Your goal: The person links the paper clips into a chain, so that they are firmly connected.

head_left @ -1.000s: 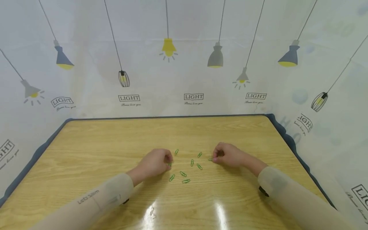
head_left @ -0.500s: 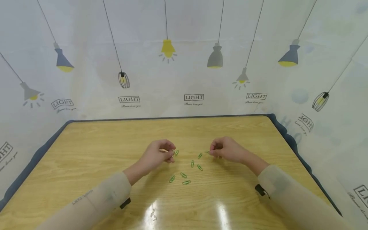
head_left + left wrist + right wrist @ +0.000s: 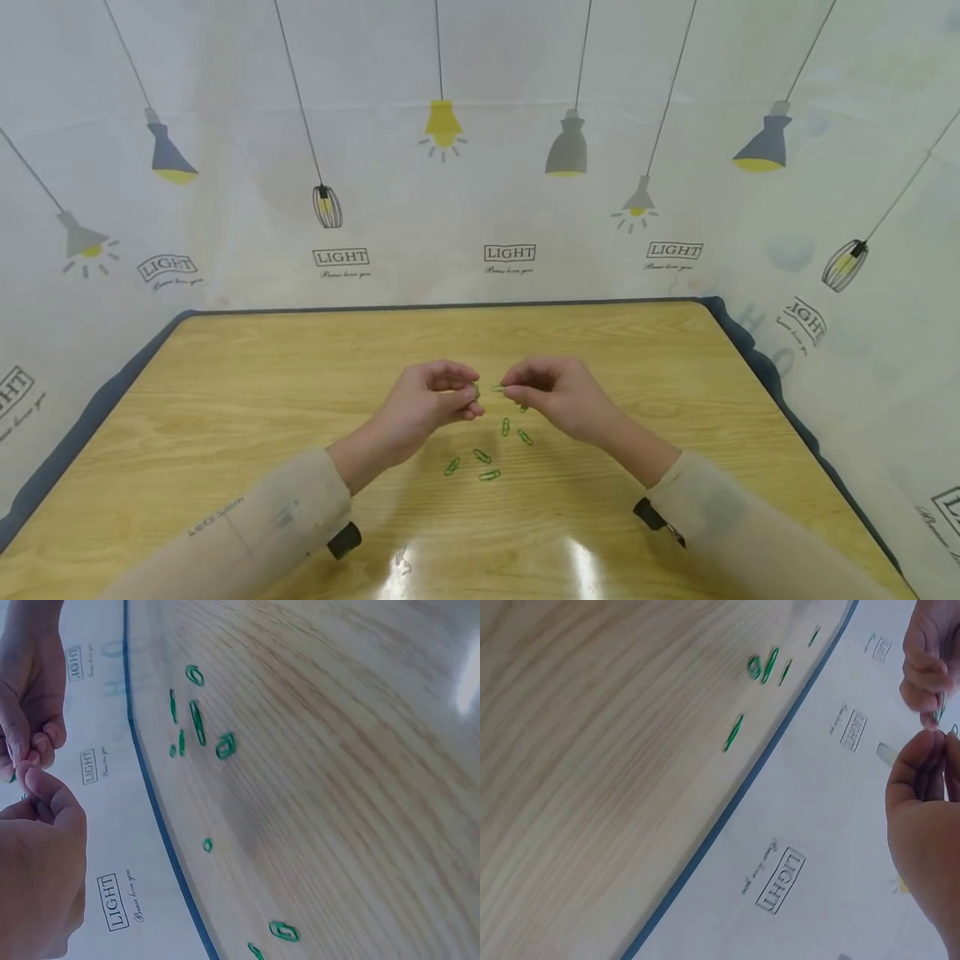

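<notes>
A green paper clip [image 3: 498,388] is pinched between the thumb and fingertips of the right hand [image 3: 566,400], one end poking out towards the left hand [image 3: 431,408]. The right grip is closed down on that clip, with the fingers bent over. The left grip is likewise drawn together at the tips, pinching a second green clip [image 3: 476,390], which is mostly covered by the fingers. Both hands are raised above the table [image 3: 300,358], their fingertips facing each other and close together; from the head view the two clips look apart, and whether they meet cannot be told from the wrist views.

Nearer the person, loose green clips [image 3: 506,427] lie scattered flat on the wood, pointing different ways, one of them partly hidden by the right hand.

The pale left sleeve [image 3: 285,508] carries small lettering that begins "Lets"; the rest is too blurred to read. The right sleeve [image 3: 750,525] is the same pale colour, and a black piece [image 3: 345,541] shows under the left cuff.

A dark blue border [image 3: 112,396] edges the table. Behind it, a white backdrop [image 3: 510,192] is printed with hanging lamps [image 3: 444,125] and boxed labels [image 3: 510,252] reading "LIGHT", over small script ending in "love you".
</notes>
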`<state>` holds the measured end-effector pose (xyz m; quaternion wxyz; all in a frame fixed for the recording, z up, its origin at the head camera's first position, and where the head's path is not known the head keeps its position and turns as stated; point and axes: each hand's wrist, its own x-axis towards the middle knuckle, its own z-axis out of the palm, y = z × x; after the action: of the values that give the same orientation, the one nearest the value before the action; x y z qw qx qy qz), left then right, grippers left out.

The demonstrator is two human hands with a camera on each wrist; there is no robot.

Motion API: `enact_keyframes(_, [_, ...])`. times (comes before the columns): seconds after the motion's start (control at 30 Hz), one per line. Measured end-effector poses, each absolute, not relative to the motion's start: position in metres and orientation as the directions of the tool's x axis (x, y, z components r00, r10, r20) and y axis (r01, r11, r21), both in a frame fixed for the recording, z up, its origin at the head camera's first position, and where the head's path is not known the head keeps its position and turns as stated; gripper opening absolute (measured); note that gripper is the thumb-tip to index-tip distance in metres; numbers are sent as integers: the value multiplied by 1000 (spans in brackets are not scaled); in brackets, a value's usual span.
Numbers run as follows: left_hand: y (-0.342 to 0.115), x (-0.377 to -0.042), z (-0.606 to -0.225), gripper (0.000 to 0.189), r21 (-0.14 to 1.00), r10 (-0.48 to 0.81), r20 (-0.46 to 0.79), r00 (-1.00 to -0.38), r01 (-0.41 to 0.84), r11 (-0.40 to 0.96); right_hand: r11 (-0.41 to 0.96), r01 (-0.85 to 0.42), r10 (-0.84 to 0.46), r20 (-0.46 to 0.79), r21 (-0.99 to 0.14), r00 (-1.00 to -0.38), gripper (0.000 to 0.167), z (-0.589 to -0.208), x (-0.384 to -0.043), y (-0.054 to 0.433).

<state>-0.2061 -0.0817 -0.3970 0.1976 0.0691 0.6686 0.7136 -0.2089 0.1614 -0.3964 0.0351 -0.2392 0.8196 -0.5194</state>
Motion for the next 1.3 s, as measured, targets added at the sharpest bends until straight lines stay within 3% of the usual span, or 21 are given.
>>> enact_keyframes(0.43, [-73, -192, -383, 33, 961, 431, -149, -890, -232, -148, 334, -483, -426, 327, -810, -843, 7, -385, -190, 145])
enact_keyframes(1.0, [-80, -188, -382, 26, 959, 440, -175, -881, -254, -128, 393, -557, -385, 419, -732, -822, 6, -383, -189, 143])
enact_keyframes(1.3, [-84, -187, -385, 30, 979, 439, -145, -887, -194, -69, 387, -557, -382, 422, -735, -822, 6, -379, -189, 143])
